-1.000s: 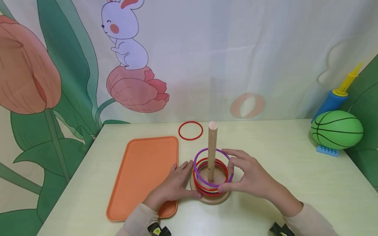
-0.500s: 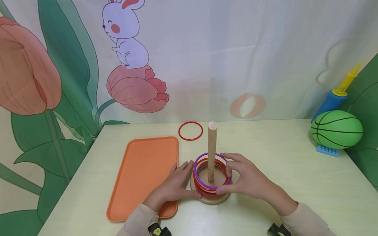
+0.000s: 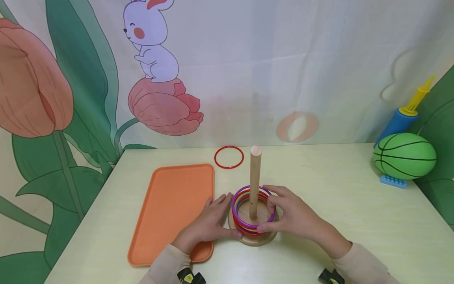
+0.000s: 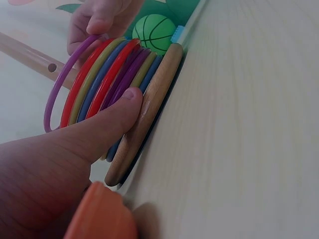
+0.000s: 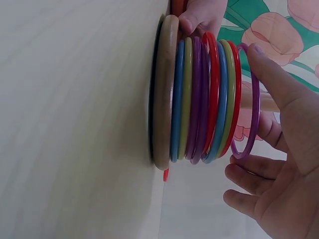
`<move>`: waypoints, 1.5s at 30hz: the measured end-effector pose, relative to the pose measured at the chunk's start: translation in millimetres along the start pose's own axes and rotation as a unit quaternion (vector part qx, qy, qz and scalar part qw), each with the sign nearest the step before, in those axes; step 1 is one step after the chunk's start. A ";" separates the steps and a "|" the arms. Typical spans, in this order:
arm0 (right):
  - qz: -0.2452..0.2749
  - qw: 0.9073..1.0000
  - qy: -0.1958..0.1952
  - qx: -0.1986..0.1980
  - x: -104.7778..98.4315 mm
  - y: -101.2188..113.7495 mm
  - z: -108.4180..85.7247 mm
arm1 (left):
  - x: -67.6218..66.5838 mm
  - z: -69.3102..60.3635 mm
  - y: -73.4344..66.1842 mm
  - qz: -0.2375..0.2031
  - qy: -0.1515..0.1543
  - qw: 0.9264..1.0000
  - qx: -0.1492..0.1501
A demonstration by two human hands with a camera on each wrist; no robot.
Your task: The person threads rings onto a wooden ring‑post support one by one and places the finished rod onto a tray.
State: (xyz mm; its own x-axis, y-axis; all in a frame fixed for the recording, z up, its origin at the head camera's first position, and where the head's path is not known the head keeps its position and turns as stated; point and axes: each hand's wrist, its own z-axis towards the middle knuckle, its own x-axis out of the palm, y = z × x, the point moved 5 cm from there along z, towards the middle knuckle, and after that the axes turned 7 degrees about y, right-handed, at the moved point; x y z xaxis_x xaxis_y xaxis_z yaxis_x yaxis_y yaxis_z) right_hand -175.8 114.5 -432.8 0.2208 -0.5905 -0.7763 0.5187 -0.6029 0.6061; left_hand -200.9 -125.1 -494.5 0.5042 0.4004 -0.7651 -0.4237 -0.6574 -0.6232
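Note:
A wooden stand has a round base (image 3: 255,241) and an upright peg (image 3: 255,177). Blue, yellow, purple and red rings (image 5: 214,94) are stacked around the peg. My right hand (image 3: 296,217) pinches a purple ring (image 5: 256,99) between thumb and fingers. That ring encircles the peg at the top of the stack, slightly tilted and a small gap above the red ring in the right wrist view. My left hand (image 3: 207,224) lies at the stand's left side, fingers extended, with its thumb (image 4: 130,97) against the base and lower rings.
An orange tray (image 3: 170,213) lies left of the stand, partly under my left hand. One red ring (image 3: 228,168) is on the table behind. At the right edge are a green ball (image 3: 404,156), a light blue block (image 3: 393,182) and a blue-and-yellow pump (image 3: 397,124).
My right hand has lowered the purple ring along the peg, down close to the stack, shifting slightly left. The left hand has stayed in place.

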 end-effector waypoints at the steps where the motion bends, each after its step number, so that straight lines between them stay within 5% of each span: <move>1: 0.000 1.000 0.001 0.000 0.3 -0.3 0.0 | 0.1 0.1 0.2 0.001 0.000 1.000 0.000; 25: 0.000 0.999 0.052 -0.003 3.2 -4.3 -2.3 | -0.2 -0.5 -2.1 0.003 -0.003 1.000 0.006; 32: 0.020 0.999 0.040 -0.006 -2.1 -6.4 0.0 | 0.7 0.8 -1.8 0.002 0.000 1.000 0.006; 39: 0.106 0.993 -0.024 -0.054 -11.0 -32.2 29.7 | -1.3 -0.2 1.4 0.002 -0.001 1.000 -0.004; 45: 0.109 0.993 -0.023 -0.034 -10.1 -48.8 58.3 | -0.6 1.1 0.1 0.006 0.007 1.000 -0.002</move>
State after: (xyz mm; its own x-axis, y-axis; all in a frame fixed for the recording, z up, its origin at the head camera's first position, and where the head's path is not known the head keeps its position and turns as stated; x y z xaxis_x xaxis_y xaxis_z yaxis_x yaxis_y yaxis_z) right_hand -251.6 118.6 -444.4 0.2965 -0.7277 -0.6185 0.5180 -0.4216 0.7443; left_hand -202.1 -124.6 -494.2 0.5100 0.3824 -0.7705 -0.4268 -0.6652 -0.6127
